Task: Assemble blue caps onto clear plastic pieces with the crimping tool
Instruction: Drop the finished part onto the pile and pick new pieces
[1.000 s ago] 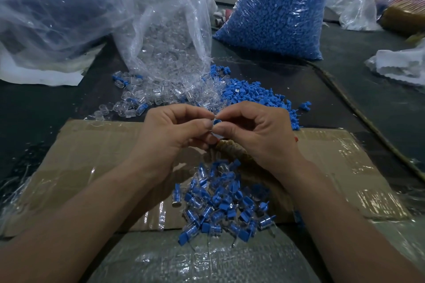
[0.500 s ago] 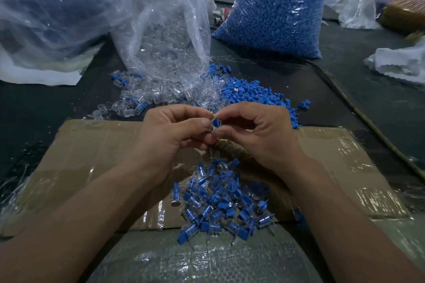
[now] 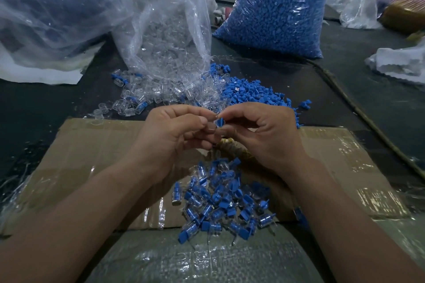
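Observation:
My left hand (image 3: 174,131) and my right hand (image 3: 262,135) meet fingertip to fingertip above the cardboard sheet (image 3: 92,145). Between them sits a small blue cap (image 3: 219,122), which my right thumb and forefinger pinch. My left fingers pinch a clear plastic piece (image 3: 212,124) against it, mostly hidden by the fingers. Below the hands lies a pile of assembled blue-and-clear pieces (image 3: 220,200). Loose clear pieces (image 3: 147,96) and loose blue caps (image 3: 257,96) are spread on the dark table beyond. No crimping tool shows.
An open bag of clear pieces (image 3: 170,30) stands behind the loose ones. A full bag of blue caps (image 3: 276,11) stands at the back right, and a big bag (image 3: 50,7) at the back left. A rope (image 3: 368,122) runs along the right.
The blue cap has turned between my fingertips and shows more now. Both hands have stayed in about the same place.

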Demonstrator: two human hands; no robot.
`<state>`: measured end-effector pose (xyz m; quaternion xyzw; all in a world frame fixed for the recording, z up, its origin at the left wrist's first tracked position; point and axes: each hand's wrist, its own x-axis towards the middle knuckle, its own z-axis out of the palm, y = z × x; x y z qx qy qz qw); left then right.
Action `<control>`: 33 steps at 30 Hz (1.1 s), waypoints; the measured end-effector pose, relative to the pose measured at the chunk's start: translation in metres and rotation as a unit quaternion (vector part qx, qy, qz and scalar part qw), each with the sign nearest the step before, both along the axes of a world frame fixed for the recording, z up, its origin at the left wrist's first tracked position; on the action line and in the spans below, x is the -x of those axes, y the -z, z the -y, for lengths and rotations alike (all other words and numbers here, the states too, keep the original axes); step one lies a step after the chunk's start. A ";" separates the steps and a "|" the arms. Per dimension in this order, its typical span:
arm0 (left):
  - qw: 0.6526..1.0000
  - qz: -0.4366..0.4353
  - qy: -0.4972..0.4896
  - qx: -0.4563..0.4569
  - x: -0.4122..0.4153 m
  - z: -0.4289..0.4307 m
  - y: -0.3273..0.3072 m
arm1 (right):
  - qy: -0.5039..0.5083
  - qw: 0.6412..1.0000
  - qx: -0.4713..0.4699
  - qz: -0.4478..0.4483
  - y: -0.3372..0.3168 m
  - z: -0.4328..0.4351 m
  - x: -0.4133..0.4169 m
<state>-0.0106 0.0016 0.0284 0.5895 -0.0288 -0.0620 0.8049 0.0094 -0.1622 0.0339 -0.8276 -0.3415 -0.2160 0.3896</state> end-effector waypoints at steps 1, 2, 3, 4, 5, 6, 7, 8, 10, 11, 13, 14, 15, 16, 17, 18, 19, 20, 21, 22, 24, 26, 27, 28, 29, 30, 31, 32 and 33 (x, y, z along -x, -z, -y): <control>1.000 0.000 -0.001 -0.001 0.000 0.000 0.000 | 0.001 1.000 -0.004 0.003 0.000 0.000 0.000; 1.000 0.000 -0.001 0.000 -0.001 0.000 0.000 | 0.002 1.000 -0.009 0.006 0.001 0.000 0.000; 1.000 0.000 0.000 0.002 -0.001 0.000 -0.001 | 0.001 1.000 -0.012 0.007 0.001 0.000 0.000; 1.000 -0.001 0.001 0.004 -0.001 0.000 -0.001 | 0.000 1.000 -0.014 0.006 0.001 0.000 0.000; 1.000 -0.002 0.002 0.005 -0.001 0.000 -0.001 | -0.001 1.000 -0.014 0.005 0.001 0.000 0.000; 1.000 -0.003 0.005 0.005 -0.001 0.000 -0.001 | -0.003 1.000 -0.012 0.003 0.001 0.001 -0.001; 1.000 -0.003 0.008 0.004 -0.001 0.000 -0.001 | -0.004 1.000 -0.009 0.001 0.001 0.001 -0.001; 1.000 -0.003 0.011 0.002 -0.001 -0.001 -0.001 | -0.006 1.000 -0.004 -0.001 0.000 0.001 -0.001; 1.000 -0.005 0.016 -0.009 -0.002 -0.002 0.000 | -0.012 1.000 0.004 -0.008 0.000 0.000 0.000; 1.000 -0.006 0.017 -0.017 -0.002 -0.002 0.000 | -0.014 1.000 0.007 -0.013 0.000 0.000 0.000; 0.999 -0.003 0.016 -0.028 -0.001 -0.003 0.000 | -0.014 1.000 0.015 -0.013 -0.001 -0.001 0.001; 0.999 0.002 0.013 -0.031 -0.001 -0.003 0.000 | -0.012 1.000 0.016 -0.012 -0.001 -0.001 0.001; 0.999 0.007 0.011 -0.033 -0.001 -0.002 0.000 | -0.010 1.000 0.016 -0.011 -0.001 -0.001 0.002; 0.999 0.010 0.011 -0.033 -0.001 -0.002 0.000 | -0.008 1.000 0.017 -0.010 -0.001 -0.001 0.002; 0.999 0.010 0.010 -0.032 -0.001 -0.002 0.000 | -0.007 1.000 0.017 -0.009 -0.001 -0.001 0.002; 0.999 0.008 0.009 -0.030 -0.001 -0.001 0.000 | -0.007 1.000 0.018 -0.009 -0.002 -0.001 0.002; 1.000 0.005 0.007 -0.027 0.000 -0.001 0.001 | -0.008 1.000 0.017 -0.011 -0.002 0.000 0.002; 1.000 0.002 0.006 -0.024 0.000 -0.001 0.001 | -0.007 1.000 0.018 -0.013 -0.002 0.000 0.002; 1.000 0.000 0.005 -0.022 0.000 -0.001 0.001 | -0.005 1.000 0.020 -0.014 -0.001 0.000 0.002; 1.000 -0.002 0.005 -0.021 0.000 -0.001 0.001 | -0.004 1.000 0.024 -0.015 -0.001 0.000 0.002; 1.000 -0.009 0.006 -0.026 0.001 0.000 0.001 | -0.005 0.999 0.035 -0.016 -0.001 0.000 0.001; 0.999 -0.022 0.012 -0.033 0.000 -0.001 0.001 | -0.004 0.999 0.050 -0.012 0.000 0.000 0.001; 0.999 -0.026 0.015 -0.038 -0.001 -0.001 0.001 | -0.004 0.998 0.056 -0.010 -0.001 0.000 0.001; 0.998 -0.028 0.016 -0.045 -0.001 -0.001 0.002 | -0.006 0.998 0.060 -0.008 -0.001 0.000 0.002; 0.998 -0.028 0.016 -0.050 -0.001 -0.002 0.002 | -0.009 0.998 0.062 -0.006 -0.002 -0.001 0.002; 0.998 -0.026 0.015 -0.054 -0.001 -0.001 0.002 | -0.014 0.998 0.063 -0.007 -0.002 -0.001 0.002; 0.998 -0.024 0.012 -0.054 -0.001 -0.001 0.002 | -0.018 0.998 0.064 -0.012 -0.003 -0.001 0.003; 0.998 -0.022 0.009 -0.051 -0.001 -0.001 0.002 | -0.021 0.997 0.067 -0.024 -0.004 0.000 0.002; 0.999 -0.022 0.006 -0.045 -0.002 -0.001 0.003 | -0.018 0.997 0.068 -0.045 -0.005 0.001 0.002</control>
